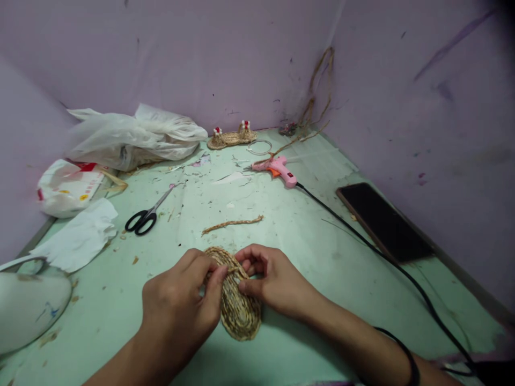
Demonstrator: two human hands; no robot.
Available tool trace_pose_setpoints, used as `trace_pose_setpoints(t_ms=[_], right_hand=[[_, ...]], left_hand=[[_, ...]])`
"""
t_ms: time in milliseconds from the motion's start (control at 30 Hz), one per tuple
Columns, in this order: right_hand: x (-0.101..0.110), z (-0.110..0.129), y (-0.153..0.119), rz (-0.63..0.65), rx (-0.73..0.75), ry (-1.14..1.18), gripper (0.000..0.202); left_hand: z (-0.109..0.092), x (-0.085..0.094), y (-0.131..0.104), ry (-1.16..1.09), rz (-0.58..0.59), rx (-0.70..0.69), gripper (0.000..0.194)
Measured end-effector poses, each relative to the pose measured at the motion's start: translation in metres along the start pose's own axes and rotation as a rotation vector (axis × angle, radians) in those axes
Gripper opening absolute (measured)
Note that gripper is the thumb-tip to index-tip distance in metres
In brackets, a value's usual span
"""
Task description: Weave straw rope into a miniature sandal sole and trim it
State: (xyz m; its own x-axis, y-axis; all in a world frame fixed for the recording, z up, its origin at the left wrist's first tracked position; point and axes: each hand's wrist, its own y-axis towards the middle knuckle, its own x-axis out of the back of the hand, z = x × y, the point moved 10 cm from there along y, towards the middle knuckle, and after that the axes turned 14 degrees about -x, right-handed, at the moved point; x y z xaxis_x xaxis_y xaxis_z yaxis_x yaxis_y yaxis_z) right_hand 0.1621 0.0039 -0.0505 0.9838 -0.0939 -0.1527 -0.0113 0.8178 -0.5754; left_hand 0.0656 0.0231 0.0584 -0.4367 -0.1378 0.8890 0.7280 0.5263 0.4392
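An oval coiled sole of braided straw is held tilted at the front of the table, between my hands. My left hand is closed at its upper left, thumb and forefinger pinched at what looks like a short braided strap lying across it. With thumb and fingers, my right hand grips the sole's right edge near the strap's other end. Just beyond my hands lies a loose piece of braided straw cord. My left fingertips partly cover the strap and the sole's upper part.
Black-handled scissors lie left of centre, and a pink glue gun with a black cable lies behind. A dark phone is at right. A small beaded straw slipper pair, a metal ring and plastic bags sit near the wall.
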Motion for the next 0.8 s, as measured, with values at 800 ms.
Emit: trace_pose_setpoints(t_ms=[800], right_hand=[[0.023,0.007,-0.003,-0.261,0.087,-0.16,0.026]], left_hand=[[0.077,-0.033,-0.041,-0.457,0.263,0.579,0.034]])
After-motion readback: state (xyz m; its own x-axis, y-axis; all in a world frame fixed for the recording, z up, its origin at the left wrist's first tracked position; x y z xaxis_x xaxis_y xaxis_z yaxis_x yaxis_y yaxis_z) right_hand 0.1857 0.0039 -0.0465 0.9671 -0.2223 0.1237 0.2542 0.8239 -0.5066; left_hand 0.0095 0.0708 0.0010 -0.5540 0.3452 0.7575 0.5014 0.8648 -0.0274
